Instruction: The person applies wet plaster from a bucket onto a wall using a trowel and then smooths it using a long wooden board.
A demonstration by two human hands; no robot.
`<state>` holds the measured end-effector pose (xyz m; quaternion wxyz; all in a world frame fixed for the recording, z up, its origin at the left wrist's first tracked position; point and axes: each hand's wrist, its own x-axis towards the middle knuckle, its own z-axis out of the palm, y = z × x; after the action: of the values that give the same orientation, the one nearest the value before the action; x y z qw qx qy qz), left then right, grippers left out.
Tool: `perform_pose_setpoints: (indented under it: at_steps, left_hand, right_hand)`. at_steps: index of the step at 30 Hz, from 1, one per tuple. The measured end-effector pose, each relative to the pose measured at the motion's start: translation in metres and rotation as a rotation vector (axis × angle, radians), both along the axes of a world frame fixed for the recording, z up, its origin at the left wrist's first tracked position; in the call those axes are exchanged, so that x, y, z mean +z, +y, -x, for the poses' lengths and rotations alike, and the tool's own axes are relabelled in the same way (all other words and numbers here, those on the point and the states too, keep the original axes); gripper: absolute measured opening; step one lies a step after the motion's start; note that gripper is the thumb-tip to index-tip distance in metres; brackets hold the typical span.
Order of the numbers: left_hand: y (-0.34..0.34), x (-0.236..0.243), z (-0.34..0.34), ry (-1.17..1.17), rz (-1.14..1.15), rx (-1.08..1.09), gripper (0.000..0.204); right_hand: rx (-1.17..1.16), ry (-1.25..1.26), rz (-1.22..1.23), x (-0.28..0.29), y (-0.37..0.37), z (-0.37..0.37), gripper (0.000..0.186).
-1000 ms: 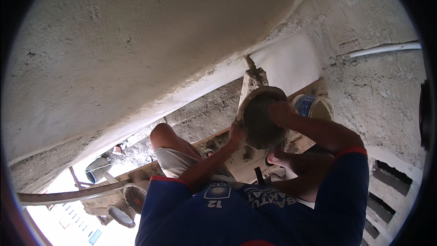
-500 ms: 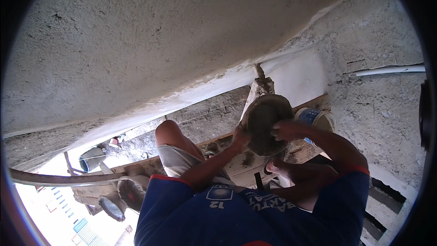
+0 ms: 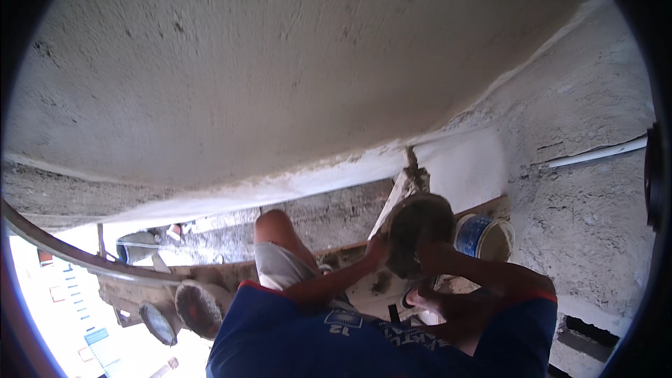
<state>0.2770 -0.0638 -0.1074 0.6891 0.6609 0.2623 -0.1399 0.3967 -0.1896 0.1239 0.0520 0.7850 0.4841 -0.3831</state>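
Note:
A round, mortar-smeared bucket (image 3: 439, 218) is tipped with its dark mouth facing me, above the planks between my legs. My left hand (image 3: 378, 246) grips its left rim, fingers closed round the edge. Over the lower right part of the mouth is my right hand (image 3: 432, 257), its fingers reaching into the shaded inside. Shadow hides those fingers and anything they may hold. Just right of the right hand stands a blue and white bucket (image 3: 473, 235), apart from the one I grip.
A rough plastered surface (image 3: 280, 77) slopes close overhead. Behind the bucket a mortar-crusted post (image 3: 397, 192) rises. Two dirty buckets (image 3: 199, 308) sit at lower left near a curved rail (image 3: 77, 255), beside a bright drop. A white pipe (image 3: 602, 152) runs along the right wall.
The view has tilted upward, so bucket and hands appear lower. My right hand has moved from the right side of the bucket's mouth to its lower part. The left hand keeps its grip.

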Motion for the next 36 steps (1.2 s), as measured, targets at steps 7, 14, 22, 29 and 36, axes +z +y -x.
perform_pose_setpoints:
  at_steps: [7,14,22,29,36]
  left_hand:
    - [-0.001,0.064,-0.035,0.034,0.061,-0.137,0.031]
    - [0.021,0.025,-0.029,0.127,0.030,-0.129,0.033]
    - [0.008,0.005,-0.032,0.132,0.072,-0.105,0.044]
    - [0.015,0.004,-0.026,0.130,0.327,-0.046,0.034]
    - [0.039,-0.035,-0.005,-0.111,-0.076,-0.242,0.028]
  right_hand:
    - [-0.286,-0.205,0.082,0.017,-0.051,-0.052,0.016]
    - [0.075,0.091,0.077,-0.121,-0.052,-0.014,0.010]
    - [0.356,-0.019,-0.115,-0.029,-0.057,-0.052,0.009]
    - [-0.023,-0.190,0.223,-0.055,-0.053,-0.027,0.013]
    - [0.118,0.222,-0.056,-0.085,-0.029,-0.005,0.014]
